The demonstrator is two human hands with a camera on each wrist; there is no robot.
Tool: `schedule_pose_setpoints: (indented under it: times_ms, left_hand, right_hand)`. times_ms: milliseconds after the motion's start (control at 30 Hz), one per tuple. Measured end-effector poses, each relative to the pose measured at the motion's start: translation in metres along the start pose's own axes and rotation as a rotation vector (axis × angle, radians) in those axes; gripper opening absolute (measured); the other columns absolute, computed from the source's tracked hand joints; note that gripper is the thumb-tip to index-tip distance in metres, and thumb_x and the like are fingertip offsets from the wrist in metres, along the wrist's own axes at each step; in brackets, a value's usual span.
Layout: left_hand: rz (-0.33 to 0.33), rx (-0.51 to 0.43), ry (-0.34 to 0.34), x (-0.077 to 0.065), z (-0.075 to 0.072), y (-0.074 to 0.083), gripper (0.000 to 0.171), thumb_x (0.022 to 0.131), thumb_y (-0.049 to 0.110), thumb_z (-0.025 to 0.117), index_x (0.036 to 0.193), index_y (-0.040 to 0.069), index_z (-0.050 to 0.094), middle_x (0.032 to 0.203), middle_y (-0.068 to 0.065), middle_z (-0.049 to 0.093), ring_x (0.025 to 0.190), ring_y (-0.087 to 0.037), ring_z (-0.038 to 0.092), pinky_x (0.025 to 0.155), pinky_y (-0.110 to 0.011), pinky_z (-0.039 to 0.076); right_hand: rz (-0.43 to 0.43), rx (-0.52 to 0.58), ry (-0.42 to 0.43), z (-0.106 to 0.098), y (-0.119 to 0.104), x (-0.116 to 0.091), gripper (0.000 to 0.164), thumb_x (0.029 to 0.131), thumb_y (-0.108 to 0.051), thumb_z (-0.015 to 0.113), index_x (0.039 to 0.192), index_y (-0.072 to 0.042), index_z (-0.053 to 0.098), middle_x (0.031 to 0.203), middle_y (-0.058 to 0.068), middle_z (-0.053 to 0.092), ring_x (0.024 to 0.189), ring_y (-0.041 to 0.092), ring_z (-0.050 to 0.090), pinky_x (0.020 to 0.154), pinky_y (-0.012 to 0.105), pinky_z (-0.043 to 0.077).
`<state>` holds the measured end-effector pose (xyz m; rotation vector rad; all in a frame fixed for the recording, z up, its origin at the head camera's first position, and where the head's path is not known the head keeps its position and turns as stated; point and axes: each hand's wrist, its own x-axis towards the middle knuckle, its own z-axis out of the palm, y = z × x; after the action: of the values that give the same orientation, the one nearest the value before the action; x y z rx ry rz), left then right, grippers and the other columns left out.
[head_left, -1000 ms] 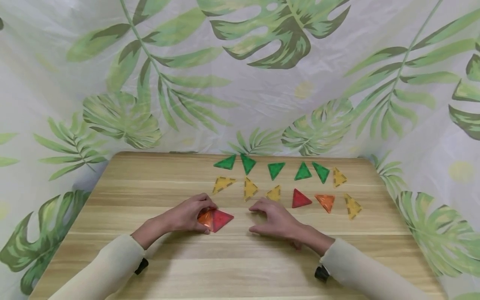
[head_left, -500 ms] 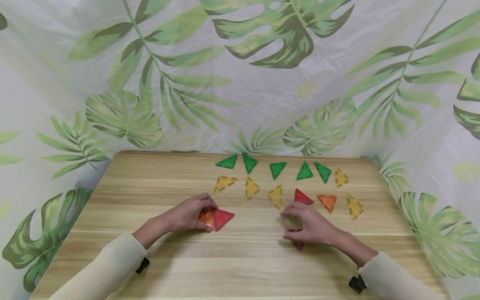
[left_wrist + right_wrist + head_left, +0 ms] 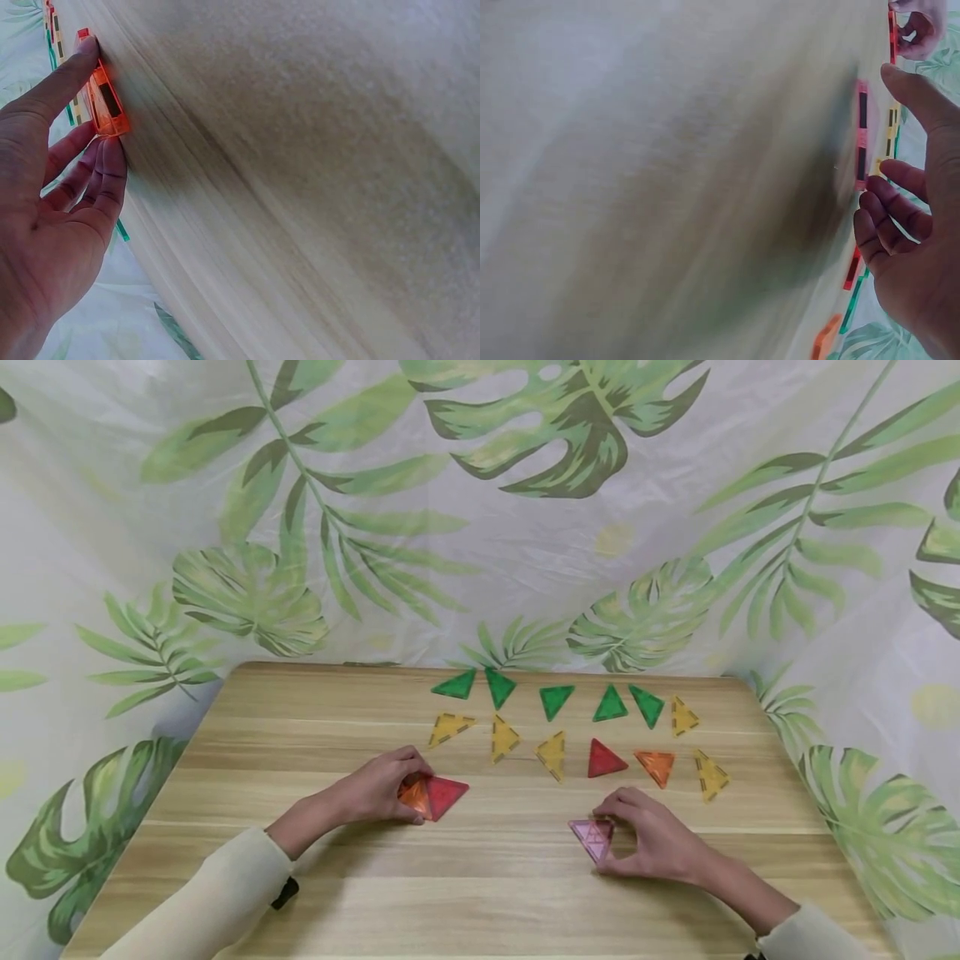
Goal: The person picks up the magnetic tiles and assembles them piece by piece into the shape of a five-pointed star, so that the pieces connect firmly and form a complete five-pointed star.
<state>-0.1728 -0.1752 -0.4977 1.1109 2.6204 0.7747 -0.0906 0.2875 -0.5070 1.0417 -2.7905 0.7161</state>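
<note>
In the head view my left hand (image 3: pixel 378 787) pinches an orange triangular magnetic tile (image 3: pixel 415 799) between thumb and fingers. A red triangular tile (image 3: pixel 446 797) lies edge to edge with it on the right. The left wrist view shows thumb and fingertips at opposite ends of the orange tile (image 3: pixel 109 97). My right hand (image 3: pixel 660 839) is spread around a pink translucent triangular tile (image 3: pixel 588 839), which lies on the table. From the right wrist, the fingertips sit by one end of the pink tile (image 3: pixel 862 135), while the thumb stands slightly off the other end.
Several green triangular tiles (image 3: pixel 557 702) line the back of the wooden table (image 3: pixel 300 893). Several yellow ones (image 3: pixel 504 739), a red triangle (image 3: pixel 606 758) and another orange triangle (image 3: pixel 656 767) lie in front. A leaf-patterned cloth (image 3: pixel 390 510) hangs behind the table.
My right hand has moved right and toward the table's front, uncovering the yellow and red tiles and the pink tile it was over. The left hand has stayed on the orange tile.
</note>
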Motion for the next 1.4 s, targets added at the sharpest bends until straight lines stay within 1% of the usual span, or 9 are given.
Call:
schedule_pose_setpoints:
  times_ms: [167,333,600,733,900,1067,1200,1400]
  left_hand:
    - [0.005,0.000,-0.001,-0.001,-0.001,0.001,0.059,0.076,0.025,0.098,0.123,0.001,0.072,0.116,-0.007,0.065,0.100,-0.019,0.063,0.088,-0.035,0.058]
    - [0.004,0.003,-0.005,-0.001,-0.001,0.002,0.059,0.077,0.026,0.098,0.123,0.001,0.071,0.116,-0.007,0.065,0.100,-0.019,0.063,0.088,-0.034,0.058]
    - [0.011,0.015,0.003,-0.001,0.000,0.000,0.059,0.077,0.027,0.098,0.123,0.002,0.072,0.115,-0.006,0.065,0.098,-0.017,0.063,0.086,-0.031,0.057]
    - [0.019,0.029,0.011,-0.001,0.002,-0.001,0.058,0.077,0.029,0.098,0.122,0.002,0.072,0.114,-0.004,0.065,0.095,-0.015,0.062,0.083,-0.029,0.056]
    - [0.017,0.044,0.030,0.001,0.004,-0.001,0.056,0.078,0.031,0.096,0.121,0.004,0.073,0.111,-0.004,0.065,0.091,-0.014,0.060,0.079,-0.026,0.054]
    - [0.027,0.074,0.052,0.002,0.004,-0.001,0.055,0.077,0.031,0.096,0.118,0.003,0.073,0.109,-0.005,0.065,0.088,-0.015,0.060,0.076,-0.026,0.053]
    - [0.016,0.096,0.051,0.003,0.005,0.000,0.056,0.076,0.033,0.096,0.117,0.002,0.073,0.107,-0.005,0.065,0.087,-0.014,0.060,0.076,-0.027,0.054]
    - [-0.013,0.121,0.055,0.006,0.007,0.003,0.056,0.076,0.035,0.096,0.115,0.002,0.073,0.105,-0.004,0.065,0.083,-0.011,0.058,0.074,-0.026,0.054]
  right_hand:
    - [0.005,0.006,0.007,0.003,0.000,-0.007,0.063,0.072,-0.048,0.098,0.118,-0.012,0.075,0.120,-0.005,0.066,0.108,0.009,0.061,0.090,0.038,0.059]
    - [0.016,0.007,0.012,0.005,0.000,-0.008,0.058,0.073,-0.043,0.098,0.117,-0.013,0.075,0.120,-0.006,0.065,0.108,0.008,0.060,0.090,0.037,0.059]
    - [-0.033,-0.002,0.065,0.013,0.001,-0.004,0.057,0.066,-0.033,0.101,0.112,-0.011,0.076,0.115,-0.006,0.065,0.102,0.006,0.059,0.085,0.032,0.057]
    - [-0.047,-0.009,0.090,0.016,0.002,0.002,0.054,0.066,-0.032,0.099,0.111,-0.012,0.075,0.112,-0.006,0.065,0.100,0.006,0.059,0.083,0.032,0.057]
    - [-0.051,-0.001,0.119,0.022,-0.002,0.018,0.050,0.068,-0.029,0.097,0.110,-0.011,0.075,0.108,-0.004,0.066,0.098,0.009,0.061,0.082,0.031,0.057]
    - [-0.045,0.021,0.141,0.027,-0.013,0.043,0.049,0.069,-0.030,0.096,0.108,-0.008,0.076,0.104,-0.002,0.067,0.094,0.013,0.063,0.081,0.030,0.057]
    - [-0.049,0.044,0.156,0.033,-0.022,0.064,0.047,0.070,-0.031,0.096,0.106,-0.008,0.076,0.101,0.000,0.067,0.093,0.016,0.063,0.081,0.031,0.057]
    - [-0.023,0.045,0.149,0.046,-0.034,0.093,0.045,0.071,-0.034,0.095,0.105,-0.009,0.077,0.098,0.000,0.067,0.089,0.016,0.062,0.079,0.030,0.055]
